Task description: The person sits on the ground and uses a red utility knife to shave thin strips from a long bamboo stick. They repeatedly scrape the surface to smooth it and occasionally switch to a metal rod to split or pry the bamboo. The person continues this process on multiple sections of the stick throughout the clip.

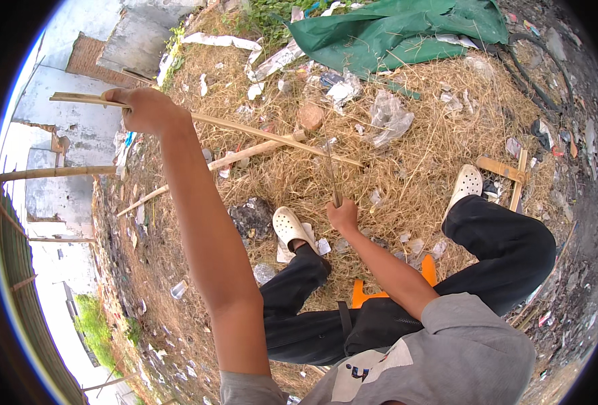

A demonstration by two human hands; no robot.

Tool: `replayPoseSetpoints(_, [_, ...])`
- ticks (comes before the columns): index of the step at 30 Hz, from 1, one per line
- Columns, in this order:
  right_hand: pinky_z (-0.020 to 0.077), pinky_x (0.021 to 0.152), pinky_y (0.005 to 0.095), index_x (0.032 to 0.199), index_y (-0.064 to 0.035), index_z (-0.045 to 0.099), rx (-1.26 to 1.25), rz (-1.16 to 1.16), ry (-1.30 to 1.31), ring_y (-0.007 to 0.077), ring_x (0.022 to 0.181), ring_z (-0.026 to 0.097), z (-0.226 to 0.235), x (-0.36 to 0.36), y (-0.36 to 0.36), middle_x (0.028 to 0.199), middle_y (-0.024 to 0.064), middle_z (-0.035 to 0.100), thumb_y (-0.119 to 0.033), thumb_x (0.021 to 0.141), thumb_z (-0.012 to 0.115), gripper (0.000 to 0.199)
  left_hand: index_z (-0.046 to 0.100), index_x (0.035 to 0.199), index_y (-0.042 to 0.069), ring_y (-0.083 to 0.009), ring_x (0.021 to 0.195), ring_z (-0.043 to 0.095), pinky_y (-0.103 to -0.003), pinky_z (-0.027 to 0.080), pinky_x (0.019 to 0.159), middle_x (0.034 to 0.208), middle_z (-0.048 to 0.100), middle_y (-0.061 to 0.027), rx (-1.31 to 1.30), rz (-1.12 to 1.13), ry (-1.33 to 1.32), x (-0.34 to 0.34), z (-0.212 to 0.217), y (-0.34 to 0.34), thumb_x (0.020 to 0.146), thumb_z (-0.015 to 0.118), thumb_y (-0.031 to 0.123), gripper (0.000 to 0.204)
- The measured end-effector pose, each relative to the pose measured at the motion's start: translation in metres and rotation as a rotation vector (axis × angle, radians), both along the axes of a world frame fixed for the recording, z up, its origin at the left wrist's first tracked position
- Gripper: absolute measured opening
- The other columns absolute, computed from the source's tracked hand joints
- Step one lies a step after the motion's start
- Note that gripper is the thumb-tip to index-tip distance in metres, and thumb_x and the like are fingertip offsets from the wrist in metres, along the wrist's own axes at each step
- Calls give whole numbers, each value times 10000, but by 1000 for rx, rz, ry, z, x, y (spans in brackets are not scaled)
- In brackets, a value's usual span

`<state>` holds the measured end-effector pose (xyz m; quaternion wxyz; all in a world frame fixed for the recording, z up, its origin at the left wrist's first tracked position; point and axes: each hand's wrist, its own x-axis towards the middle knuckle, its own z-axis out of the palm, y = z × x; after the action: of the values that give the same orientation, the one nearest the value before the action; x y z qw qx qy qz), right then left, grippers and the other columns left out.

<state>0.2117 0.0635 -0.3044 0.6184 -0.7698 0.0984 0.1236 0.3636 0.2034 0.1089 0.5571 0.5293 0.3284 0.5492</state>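
My left hand (152, 111), arm stretched out to the far left, is closed round a long split bamboo strip (245, 127). The strip slants down to the right, its far end close above the dry grass. In my right hand (343, 217), in front of my body, is the handle of a knife (330, 162). Its thin blade, seen nearly edge-on, points away from me and meets or crosses the strip near its right end; whether they touch I cannot tell. Beneath the strip lies a thicker bamboo pole (262, 147) on the ground.
I sit on an orange stool (358, 297), legs apart. A brick piece (310, 116), a crumpled clear plastic bag (390, 118) and a dark lump (250, 219) lie on the littered grass. A green tarp (407, 34) is at the back, wooden pieces (504, 170) at the right.
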Motion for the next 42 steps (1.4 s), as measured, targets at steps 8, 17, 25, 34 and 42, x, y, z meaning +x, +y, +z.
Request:
replayPoseSetpoints(8, [463, 530, 422, 760, -16, 595, -99, 62, 108, 332, 542, 599, -44, 9, -17, 583, 172, 572, -244, 781, 621, 230, 534, 1206, -127, -219, 896, 585, -355, 480, 755, 1013, 614, -181, -26, -19, -10, -9, 5, -34, 960, 430, 551, 729])
replayPoseSetpoints(17, [375, 487, 404, 648, -5, 505, -117, -52, 81, 260, 482, 473, -44, -5, -32, 531, 135, 491, -197, 763, 610, 247, 486, 1165, -174, -248, 815, 553, -395, 461, 734, 980, 591, -180, -39, -62, -23, -26, 4, -30, 967, 433, 535, 737])
replayPoseSetpoints(25, [393, 517, 405, 643, -4, 521, -19, 44, 35, 254, 502, 497, -51, -4, -43, 547, 128, 522, -208, 741, 626, 250, 448, 700, 55, -157, 488, 364, -358, 411, 532, 549, 376, -27, 9, -136, -13, -21, 0, -25, 969, 374, 590, 603])
replayPoseSetpoints(34, [334, 472, 361, 610, -10, 445, 280, 300, -68, 139, 480, 391, 70, 12, -48, 491, 56, 404, -151, 731, 592, 236, 242, 592, 197, -81, 456, 110, -261, 159, 478, 481, 135, 63, 47, -984, -433, -66, -24, 30, 872, 480, 672, 602])
replayPoseSetpoints(42, [327, 464, 359, 617, -12, 453, 187, 261, -91, 173, 459, 376, 46, 11, -34, 482, 68, 414, -164, 749, 602, 251, 263, 601, 205, -64, 440, 167, -255, 188, 492, 465, 196, 76, 15, -1462, -600, -85, -37, 57, 864, 509, 658, 579])
